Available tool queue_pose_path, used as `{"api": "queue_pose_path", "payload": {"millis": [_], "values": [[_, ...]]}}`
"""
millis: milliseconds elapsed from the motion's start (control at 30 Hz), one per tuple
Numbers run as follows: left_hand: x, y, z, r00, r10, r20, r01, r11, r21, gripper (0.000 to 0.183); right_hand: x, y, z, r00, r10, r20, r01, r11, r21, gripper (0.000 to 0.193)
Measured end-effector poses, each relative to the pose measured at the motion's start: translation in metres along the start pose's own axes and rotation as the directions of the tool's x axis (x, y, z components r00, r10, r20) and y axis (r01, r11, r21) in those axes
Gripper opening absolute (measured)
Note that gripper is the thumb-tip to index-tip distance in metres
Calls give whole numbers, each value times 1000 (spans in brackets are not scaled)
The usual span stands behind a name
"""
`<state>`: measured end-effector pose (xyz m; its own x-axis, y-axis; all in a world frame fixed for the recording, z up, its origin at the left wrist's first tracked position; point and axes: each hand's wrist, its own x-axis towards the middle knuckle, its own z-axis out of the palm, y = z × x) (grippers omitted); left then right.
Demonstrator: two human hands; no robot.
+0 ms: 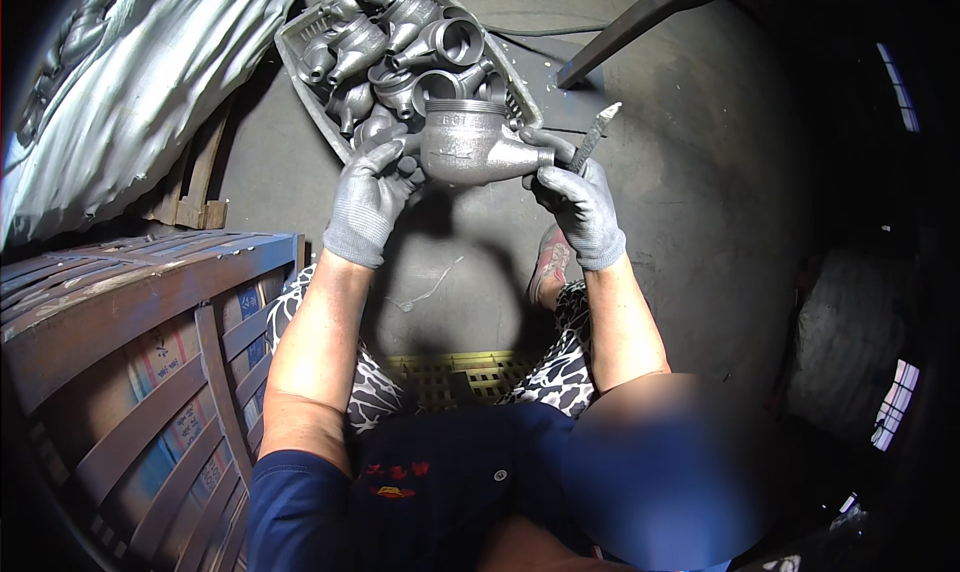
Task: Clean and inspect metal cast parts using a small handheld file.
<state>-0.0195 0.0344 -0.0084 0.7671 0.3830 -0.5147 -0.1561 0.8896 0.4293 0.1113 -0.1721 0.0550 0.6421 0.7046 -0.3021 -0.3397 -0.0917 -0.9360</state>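
Observation:
Between my two grey-gloved hands a cast metal water meter body (468,152) is held up, its wide threaded mouth facing upward. My left hand (368,200) closes on the pipe end at its left. The fingers of my right hand (582,204) are wrapped round the tapered pipe end on the other side. A slim, flat, dark grey file-like tool (592,138) with a pale tip also sticks up out of my right hand; its lower end is hidden. Just beyond the part, a grey plastic crate (303,84) is heaped with several similar castings (357,47).
White sacks (150,92) lie at the far left. Slatted crate sides (150,302) with printed cartons (165,382) behind them stand close on my left. A yellow plastic crate (450,364) is beneath me. A dark metal leg (630,32) slants down to the floor at the far right.

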Motion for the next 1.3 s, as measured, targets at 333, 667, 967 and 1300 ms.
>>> {"api": "queue_pose_path", "payload": {"millis": [333, 667, 967, 1300], "values": [[-22, 15, 28, 975, 189, 119, -213, 944, 252, 27, 6, 12, -2, 996, 62, -69, -54, 992, 113, 44], [-30, 14, 34, 968, 205, 146, -244, 903, 353, 28, 13, 26, -5, 983, 152, -100, -126, 965, 228, 26], [-31, -2, 36, 888, 443, 121, -407, 637, 654, 50, 11, 20, 16, 975, 115, -193, -111, 993, 30, 28], [-36, 11, 43, 941, 340, 1, -266, 735, 624, 28, 18, 39, 7, 949, 291, -121, -247, 925, 290, 34]]}}
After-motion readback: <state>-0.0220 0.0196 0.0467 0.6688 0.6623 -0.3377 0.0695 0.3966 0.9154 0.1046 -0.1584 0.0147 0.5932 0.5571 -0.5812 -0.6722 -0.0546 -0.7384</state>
